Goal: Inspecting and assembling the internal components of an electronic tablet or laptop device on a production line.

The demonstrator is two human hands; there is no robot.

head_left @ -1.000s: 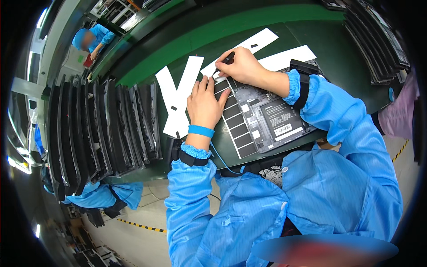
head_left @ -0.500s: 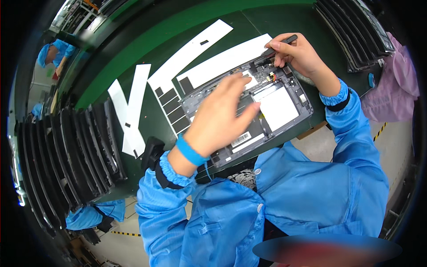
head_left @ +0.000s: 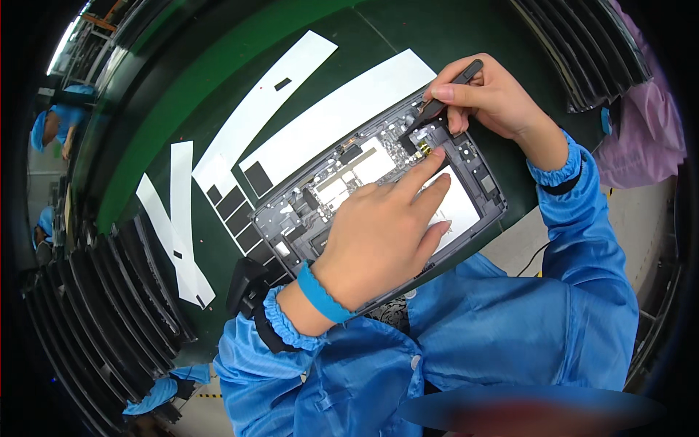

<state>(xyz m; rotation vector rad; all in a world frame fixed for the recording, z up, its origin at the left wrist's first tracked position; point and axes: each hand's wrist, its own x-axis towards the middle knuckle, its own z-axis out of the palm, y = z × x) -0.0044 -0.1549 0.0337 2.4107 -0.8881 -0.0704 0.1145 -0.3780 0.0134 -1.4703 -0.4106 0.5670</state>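
Note:
An opened laptop base lies tilted on the dark green bench, its circuit board and a white-covered battery-like block exposed. My left hand rests over it, fingers stretched and spread. The forefinger tip touches the base near some small yellow wires. My right hand pinches black tweezers at the base's far right corner, tips pointing down at the board close to those wires. A blue wrist strap circles my left wrist. The left palm hides the middle of the base.
White backing strips carrying black adhesive pads lie beyond and left of the base. Dark laptop shells stand in a row at left; more dark panels stand at far right. A pink cloth hangs there. Another person is at far left.
My left hand has come down onto the base, its forefinger reaching beside the yellow wires. The tweezers' tips now point at the board. The view has shifted, so the strips appear farther left.

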